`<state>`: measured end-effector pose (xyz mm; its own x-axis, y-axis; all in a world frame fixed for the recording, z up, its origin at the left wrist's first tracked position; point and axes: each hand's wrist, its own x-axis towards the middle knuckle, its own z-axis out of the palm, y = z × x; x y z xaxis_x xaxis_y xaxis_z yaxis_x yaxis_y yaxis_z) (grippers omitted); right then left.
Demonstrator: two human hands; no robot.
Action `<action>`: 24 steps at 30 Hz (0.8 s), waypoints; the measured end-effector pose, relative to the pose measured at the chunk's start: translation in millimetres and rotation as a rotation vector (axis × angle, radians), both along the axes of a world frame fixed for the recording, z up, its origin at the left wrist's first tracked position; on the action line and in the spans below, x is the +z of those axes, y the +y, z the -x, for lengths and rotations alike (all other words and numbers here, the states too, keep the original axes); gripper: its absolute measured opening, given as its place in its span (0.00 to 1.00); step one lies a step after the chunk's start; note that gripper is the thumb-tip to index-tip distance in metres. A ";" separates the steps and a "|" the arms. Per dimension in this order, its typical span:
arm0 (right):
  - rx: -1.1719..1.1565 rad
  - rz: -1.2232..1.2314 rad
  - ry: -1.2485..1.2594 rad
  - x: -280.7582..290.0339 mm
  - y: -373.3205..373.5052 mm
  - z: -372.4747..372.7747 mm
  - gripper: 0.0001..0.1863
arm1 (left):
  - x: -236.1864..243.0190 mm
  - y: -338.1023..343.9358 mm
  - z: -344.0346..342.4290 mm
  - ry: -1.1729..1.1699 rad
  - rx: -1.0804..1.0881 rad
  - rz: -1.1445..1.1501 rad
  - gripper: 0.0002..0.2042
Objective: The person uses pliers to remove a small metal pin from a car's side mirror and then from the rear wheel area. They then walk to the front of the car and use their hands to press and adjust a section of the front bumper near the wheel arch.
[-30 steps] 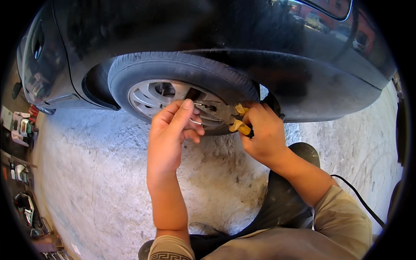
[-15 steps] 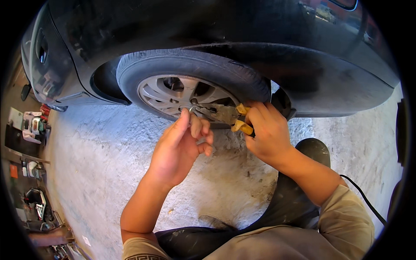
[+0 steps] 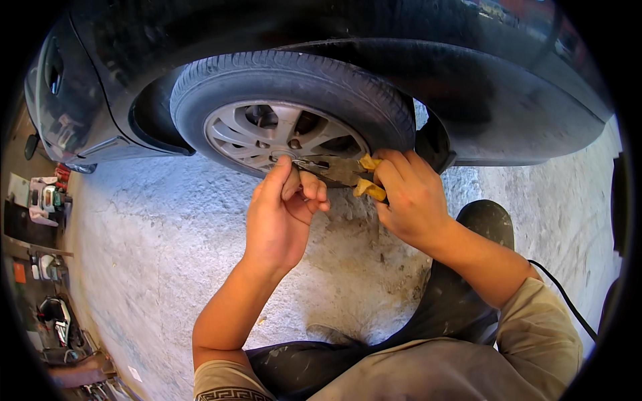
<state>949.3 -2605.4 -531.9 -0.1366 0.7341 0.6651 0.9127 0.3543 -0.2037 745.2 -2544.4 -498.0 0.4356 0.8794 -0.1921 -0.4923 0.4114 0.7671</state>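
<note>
My right hand (image 3: 411, 200) grips pliers (image 3: 338, 170) with yellow handles (image 3: 369, 190), their metal jaws pointing left in front of the car wheel (image 3: 289, 121). My left hand (image 3: 281, 217) is at the jaw tips, thumb and index finger pinched on a small metal piece (image 3: 299, 162), partly hidden by the thumb; its other fingers are loosely curled. The silver spoked rim sits inside a black tyre (image 3: 294, 73).
The dark car body (image 3: 481, 87) arches over the wheel. A rough concrete floor (image 3: 134, 240) lies below. Tools and parts (image 3: 47, 200) line the left edge, a black cable (image 3: 565, 297) runs at the right, and my bent knee (image 3: 485, 220) is beside my right arm.
My left hand dropped and turned more palm-up, then rose slightly. The pliers stay in my right hand. The wheel sits higher in view than half a second ago.
</note>
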 end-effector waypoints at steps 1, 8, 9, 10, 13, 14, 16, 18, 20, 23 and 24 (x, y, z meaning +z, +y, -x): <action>0.001 -0.001 0.000 1.9 -0.6 -0.1 0.19 | 1.3 0.2 1.4 -0.025 -0.026 0.023 0.22; 0.026 -0.008 -0.013 2.7 0.2 1.3 0.18 | 0.9 2.8 12.0 -0.118 -0.133 0.105 0.24; 0.037 -0.009 -0.014 2.9 0.7 1.7 0.18 | 0.4 2.5 14.0 -0.115 -0.136 0.099 0.24; 0.043 -0.009 -0.015 2.4 0.6 1.5 0.18 | -1.1 2.8 16.0 -0.113 -0.142 0.095 0.25; 0.068 0.003 -0.028 3.1 1.1 1.3 0.19 | -0.3 0.9 20.5 -0.063 -0.126 0.096 0.26; 0.077 0.009 -0.033 3.5 1.3 1.1 0.19 | 1.0 -0.3 21.5 -0.038 -0.114 0.099 0.26; 0.094 0.002 -0.042 4.3 2.6 -1.0 0.18 | 3.4 -1.8 22.8 -0.011 -0.114 0.086 0.26; 0.102 -0.008 -0.062 6.5 2.9 -2.4 0.18 | 4.4 -2.8 25.5 0.004 -0.123 0.081 0.26; 0.105 -0.013 -0.076 7.3 4.7 -4.8 0.17 | 5.4 -2.2 27.5 0.019 -0.137 0.092 0.26; 0.117 -0.031 -0.096 7.0 7.4 -7.5 0.17 | 7.0 -0.6 32.9 0.022 -0.191 0.101 0.25; 0.120 -0.034 -0.094 7.0 7.8 -8.2 0.17 | 7.9 -0.4 33.5 0.034 -0.196 0.107 0.26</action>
